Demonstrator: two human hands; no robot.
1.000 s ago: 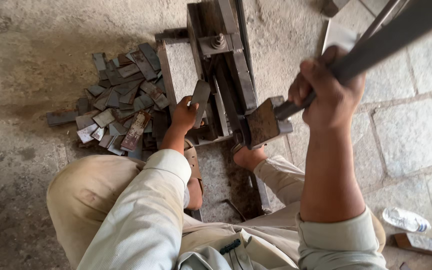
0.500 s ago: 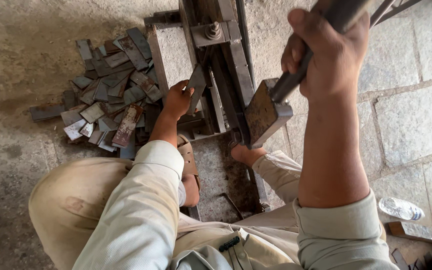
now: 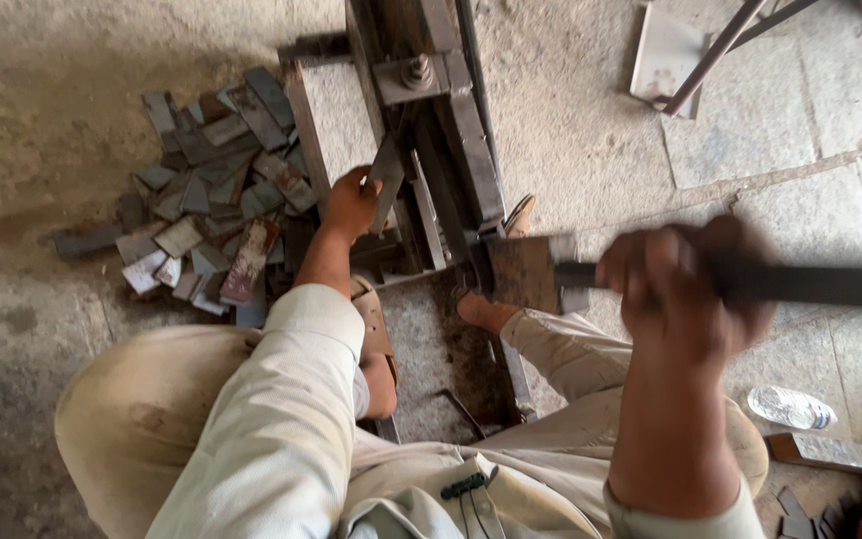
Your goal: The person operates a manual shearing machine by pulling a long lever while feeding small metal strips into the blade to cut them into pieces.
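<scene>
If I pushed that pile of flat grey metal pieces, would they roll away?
Probably not. The flat grey metal pieces look like thin, straight-edged slabs, so they would likely slide and clatter, not roll. They seem stiff and heavy for their size. Loosely heaped on the rough concrete floor, the top ones might slip off.

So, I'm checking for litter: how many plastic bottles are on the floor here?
1. The plastic bottle lies on its side on the paved floor, low on the right, just above a flat metal bar. Others may be hidden.

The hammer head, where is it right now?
In the head view the hammer head sits just right of centre, against the dark metal frame, with the right hand gripping its handle beside it.
</scene>
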